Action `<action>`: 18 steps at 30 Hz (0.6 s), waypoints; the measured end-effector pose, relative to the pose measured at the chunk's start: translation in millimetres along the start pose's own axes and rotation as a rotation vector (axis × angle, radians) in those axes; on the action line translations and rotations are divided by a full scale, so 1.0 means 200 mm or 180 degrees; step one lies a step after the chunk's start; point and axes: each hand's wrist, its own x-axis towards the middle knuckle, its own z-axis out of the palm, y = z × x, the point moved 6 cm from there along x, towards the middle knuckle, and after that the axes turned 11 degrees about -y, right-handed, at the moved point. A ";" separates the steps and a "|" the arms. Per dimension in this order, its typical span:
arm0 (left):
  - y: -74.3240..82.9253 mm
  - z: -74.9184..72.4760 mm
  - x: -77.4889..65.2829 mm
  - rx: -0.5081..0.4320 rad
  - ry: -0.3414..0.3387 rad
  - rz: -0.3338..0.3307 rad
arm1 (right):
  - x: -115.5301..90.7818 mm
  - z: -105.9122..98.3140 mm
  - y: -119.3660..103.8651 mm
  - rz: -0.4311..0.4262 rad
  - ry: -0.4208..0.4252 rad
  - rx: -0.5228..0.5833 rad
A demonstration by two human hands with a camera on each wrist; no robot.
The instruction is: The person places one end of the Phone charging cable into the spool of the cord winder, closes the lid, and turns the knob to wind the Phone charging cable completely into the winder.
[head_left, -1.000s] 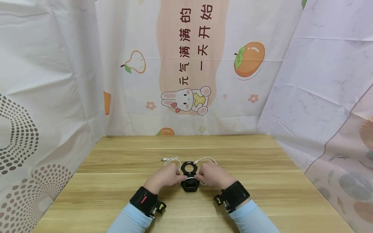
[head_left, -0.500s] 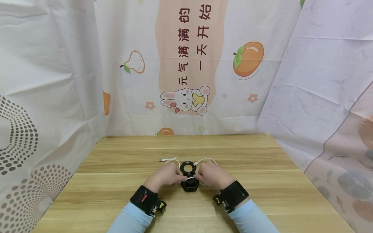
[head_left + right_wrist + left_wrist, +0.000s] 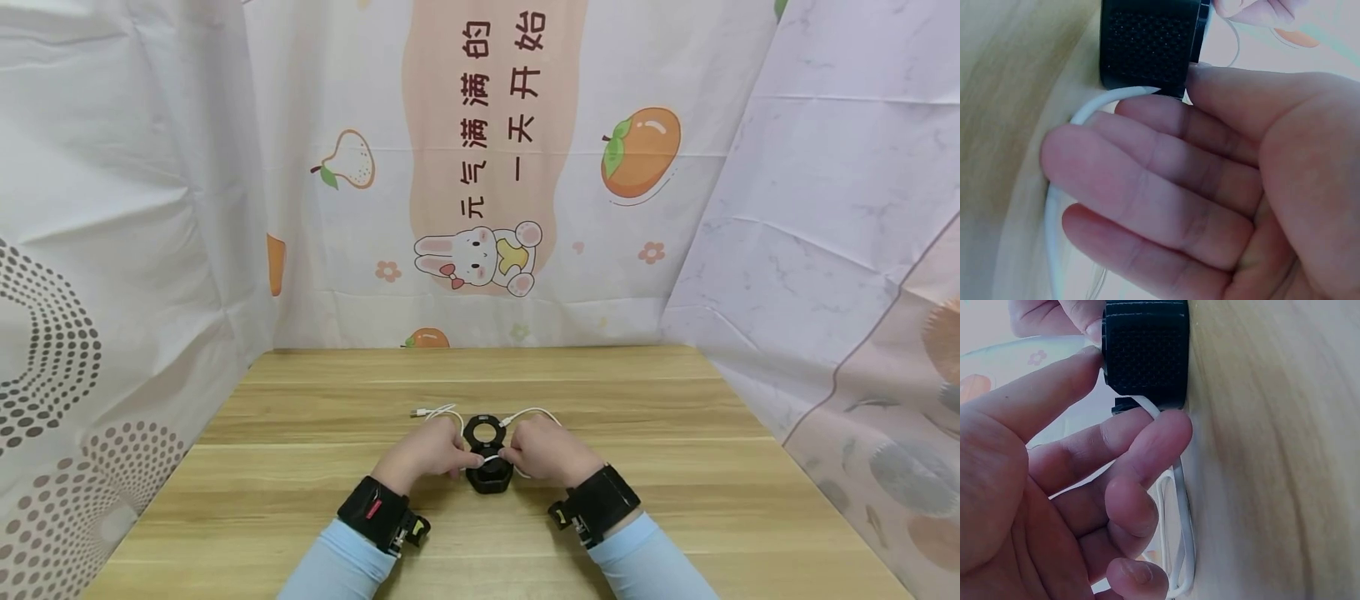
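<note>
A black hexagonal device [image 3: 491, 479] sits on the table, its ring-shaped upper part [image 3: 484, 430] lying open toward the back. Across its lower part runs a short stretch of white USB cable [image 3: 491, 458], held between both hands. On the left side, my left hand [image 3: 435, 450] pinches one end of that stretch with thumb and index finger. Opposite it, my right hand [image 3: 545, 448] pinches the other end. From close up, the left wrist view shows the device's textured black side [image 3: 1147, 356], with the cable leaving below it past the curled fingers. Cable also passes the fingers in the right wrist view.
A USB plug [image 3: 418, 412] on the loose cable lies behind the left hand. Another white plug [image 3: 504, 422] meets the ring's right edge, its cable looping behind the right hand. The wooden table [image 3: 600, 383] ends at a patterned cloth [image 3: 345, 250].
The white stretch between the hands goes from nearly level to slightly slanted, lower on the left. The hands and the black device otherwise stay almost in place.
</note>
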 end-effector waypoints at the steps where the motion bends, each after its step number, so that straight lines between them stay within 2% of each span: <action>1: 0.00 0.00 0.00 -0.0009 -0.0002 -0.0008 | 0.00 0.00 0.00 0.0000 -0.0006 0.0009; 10: -0.01 0.00 0.00 -0.0171 -0.0049 -0.0096 | 0.00 0.00 0.00 0.0022 -0.0027 -0.0011; 18: -0.01 0.01 0.02 -0.0353 -0.0166 -0.0104 | -0.01 0.00 0.00 0.0037 -0.0157 0.0171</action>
